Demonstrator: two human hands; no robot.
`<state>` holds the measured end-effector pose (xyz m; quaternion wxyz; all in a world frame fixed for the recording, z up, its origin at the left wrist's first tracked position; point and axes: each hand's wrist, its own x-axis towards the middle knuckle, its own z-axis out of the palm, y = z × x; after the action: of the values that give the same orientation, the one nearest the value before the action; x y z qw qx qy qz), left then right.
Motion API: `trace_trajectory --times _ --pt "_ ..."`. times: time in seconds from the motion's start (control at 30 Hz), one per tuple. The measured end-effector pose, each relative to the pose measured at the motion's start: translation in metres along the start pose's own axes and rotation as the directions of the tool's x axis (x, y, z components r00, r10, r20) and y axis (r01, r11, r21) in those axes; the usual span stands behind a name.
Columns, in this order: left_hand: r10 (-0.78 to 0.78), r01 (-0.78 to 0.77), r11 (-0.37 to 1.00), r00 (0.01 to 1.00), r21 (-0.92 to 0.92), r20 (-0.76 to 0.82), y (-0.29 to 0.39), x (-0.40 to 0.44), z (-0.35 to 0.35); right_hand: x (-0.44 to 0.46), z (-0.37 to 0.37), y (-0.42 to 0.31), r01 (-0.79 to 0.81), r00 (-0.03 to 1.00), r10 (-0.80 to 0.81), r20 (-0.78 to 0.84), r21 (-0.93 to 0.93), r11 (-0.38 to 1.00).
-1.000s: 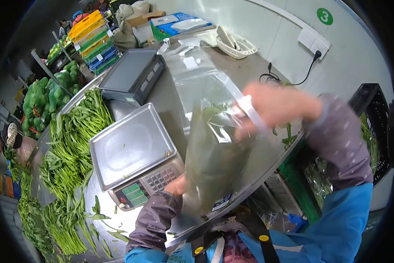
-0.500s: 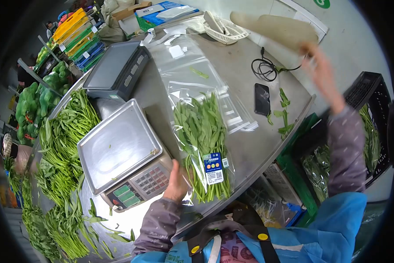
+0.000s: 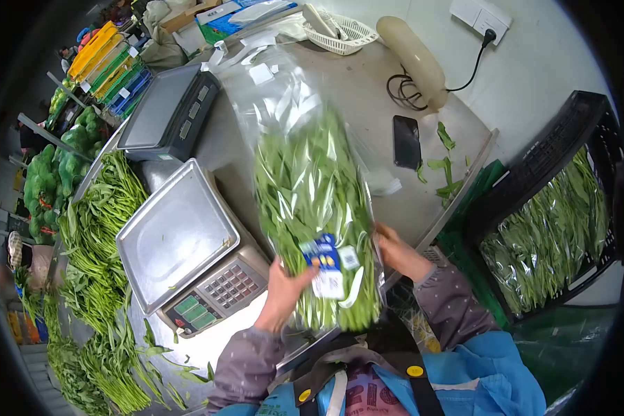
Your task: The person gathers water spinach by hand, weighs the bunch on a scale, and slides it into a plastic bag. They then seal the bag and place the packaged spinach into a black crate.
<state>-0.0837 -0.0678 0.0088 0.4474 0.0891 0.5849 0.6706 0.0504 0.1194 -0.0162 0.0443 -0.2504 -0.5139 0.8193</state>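
Over the near edge of the surface (image 3: 357, 87), I have the bagged greens (image 3: 301, 184) pointing lengthwise away, left grip (image 3: 283, 295) pinching their side nearer the stem ends (image 3: 360, 319), right grip (image 3: 400, 255) touching opposite, whether closed I cannot tell.

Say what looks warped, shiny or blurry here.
Head view: black, rounded borders suggest a wide lens; head view: glare streaks the plastic bag and whites out tabletop beside the silver-topped scale; head view: the bag's label looks smeared.
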Motion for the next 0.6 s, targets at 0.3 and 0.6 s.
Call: trace_trajectory --times 0.3,0.6 --pt "0.145 -0.193 0.936 0.973 0.293 0.179 0.042 -0.011 0.017 -0.003 0.027 -0.022 0.233 0.972 -0.222 -0.074 0.269 0.934" --pt "-0.519 0.530 0.778 0.845 -0.337 0.130 -0.104 0.002 -0.004 0.006 0.006 0.034 -0.096 0.928 0.014 -0.373 -0.204 0.974"
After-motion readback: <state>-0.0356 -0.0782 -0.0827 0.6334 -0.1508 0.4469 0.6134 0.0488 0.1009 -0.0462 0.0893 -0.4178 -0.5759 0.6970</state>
